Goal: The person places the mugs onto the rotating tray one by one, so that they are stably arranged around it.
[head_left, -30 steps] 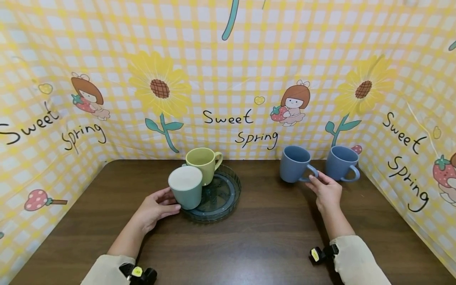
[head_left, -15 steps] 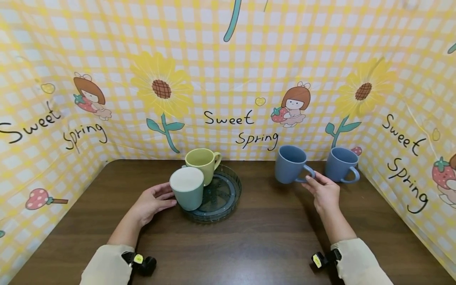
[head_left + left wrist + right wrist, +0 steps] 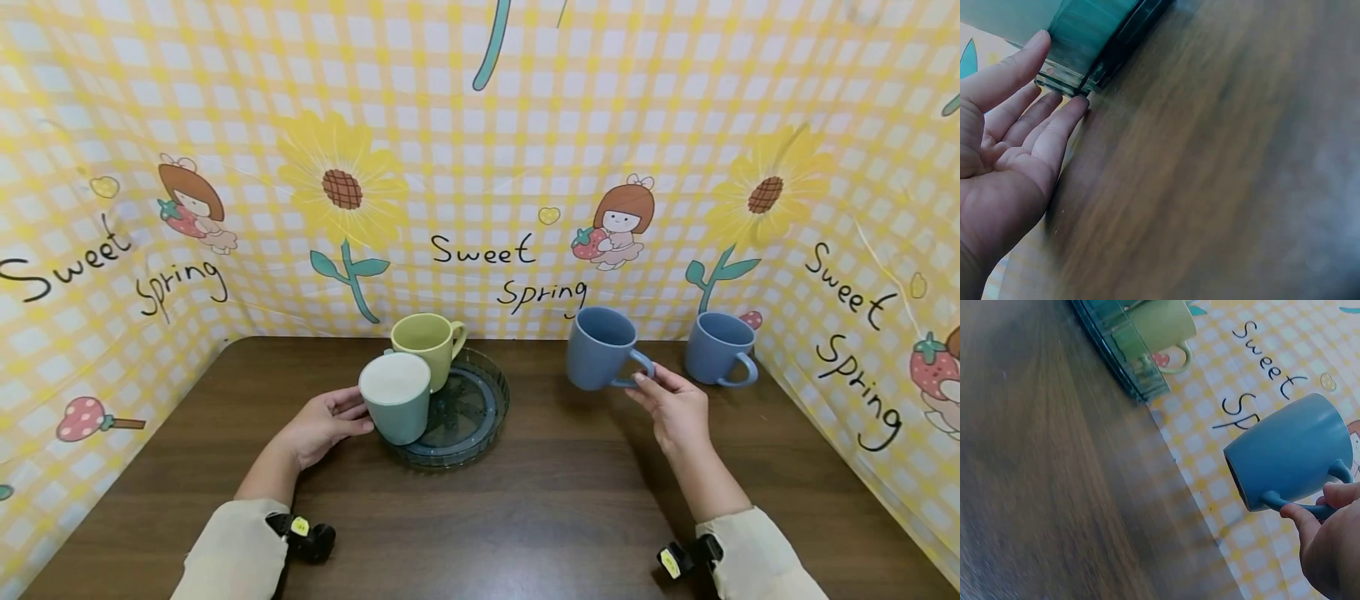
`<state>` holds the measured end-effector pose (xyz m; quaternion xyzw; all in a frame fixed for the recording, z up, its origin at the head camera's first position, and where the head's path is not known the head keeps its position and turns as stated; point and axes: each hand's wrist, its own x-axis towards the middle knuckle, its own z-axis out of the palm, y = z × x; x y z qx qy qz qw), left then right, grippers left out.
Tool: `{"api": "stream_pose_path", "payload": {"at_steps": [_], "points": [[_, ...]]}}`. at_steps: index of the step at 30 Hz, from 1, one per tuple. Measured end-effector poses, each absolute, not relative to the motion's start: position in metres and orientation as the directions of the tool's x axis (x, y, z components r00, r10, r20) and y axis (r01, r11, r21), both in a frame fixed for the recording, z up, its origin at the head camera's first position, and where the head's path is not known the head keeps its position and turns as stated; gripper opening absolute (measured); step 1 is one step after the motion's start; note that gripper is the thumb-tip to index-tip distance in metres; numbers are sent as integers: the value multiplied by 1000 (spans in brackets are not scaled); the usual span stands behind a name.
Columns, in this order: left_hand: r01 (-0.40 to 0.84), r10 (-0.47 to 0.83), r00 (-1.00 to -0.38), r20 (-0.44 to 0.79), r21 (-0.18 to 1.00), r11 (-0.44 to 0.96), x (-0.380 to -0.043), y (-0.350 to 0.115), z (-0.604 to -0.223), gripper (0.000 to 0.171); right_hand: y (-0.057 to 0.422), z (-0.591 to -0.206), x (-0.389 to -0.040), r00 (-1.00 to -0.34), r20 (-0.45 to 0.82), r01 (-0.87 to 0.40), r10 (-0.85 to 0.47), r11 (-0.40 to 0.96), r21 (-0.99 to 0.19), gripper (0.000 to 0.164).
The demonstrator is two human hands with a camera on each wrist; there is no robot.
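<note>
— Right hand?
— Right of centre in the head view, pinching the handle of a blue mug; mug off the table, tilted, mouth toward upper left. In the right-wrist view, centre right, same mug with fingers curled round the handle.
— Left hand?
— Left of centre, fingers loosely straight, holding nothing; fingertips touching the side of a teal mug. In the left-wrist view, upper left, fingertips against the mug and the tray edge.
— Teal mug's place?
— Upside down on the front left rim of the tray.
— Anything else?
— Yellow mug upright at the tray's back, touching the teal one. Second blue mug far right on the table, well apart from the raised one.
</note>
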<state>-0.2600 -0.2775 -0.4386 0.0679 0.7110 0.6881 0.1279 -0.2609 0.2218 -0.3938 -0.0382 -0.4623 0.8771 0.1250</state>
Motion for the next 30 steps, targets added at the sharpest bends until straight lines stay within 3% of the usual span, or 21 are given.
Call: {"api": "stream_pose_path", "payload": {"at_steps": [17, 30], "points": [[-109, 174, -978, -112, 994, 24, -250, -271, -437, 74, 209, -386, -251, -984, 73, -149, 164, -521, -840, 37], [-101, 156, -984, -88, 992, -74, -245, -269, -440, 73, 195, -379, -249, -988, 100, -146, 120, -481, -865, 44]]}}
